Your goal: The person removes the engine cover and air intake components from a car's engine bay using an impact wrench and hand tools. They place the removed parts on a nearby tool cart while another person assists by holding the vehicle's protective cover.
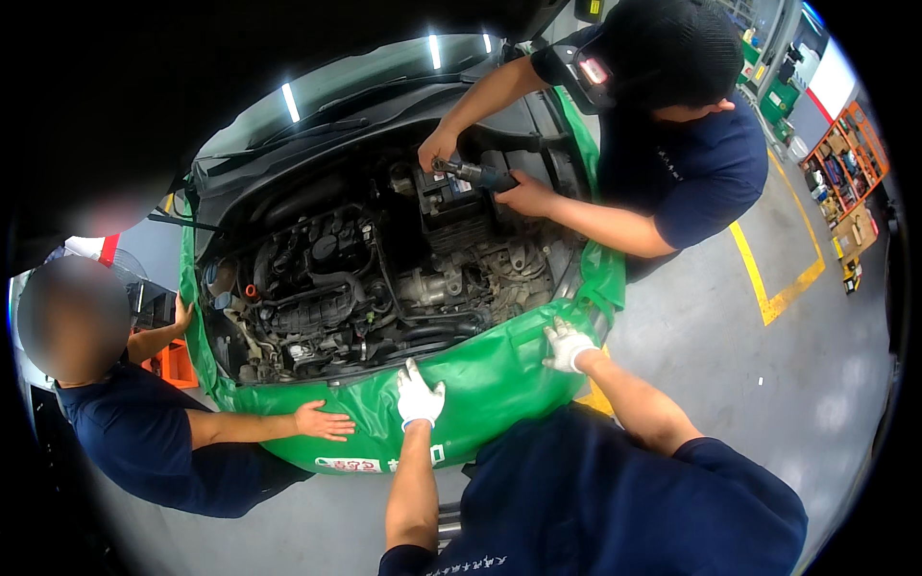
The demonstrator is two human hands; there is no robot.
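Note:
My left hand (420, 396), in a white glove, rests with fingers apart on the green fender cover (490, 384) along the front edge of the open engine bay (331, 288). My right hand (569, 348), also white-gloved, lies on the same cover near its right corner, fingers spread. At the upper right, a co-worker (691, 163) holds a power tool (475, 175) in both hands over the battery (447, 213). Another co-worker (134, 422) at the left has one bare hand (322, 422) flat on the cover and the other (181, 314) at the car's left side.
The dark raised hood (115, 96) fills the upper left. An orange tool rack (840, 158) stands at the far right beyond yellow floor markings (773, 307). An orange bin (173, 370) sits behind the left co-worker.

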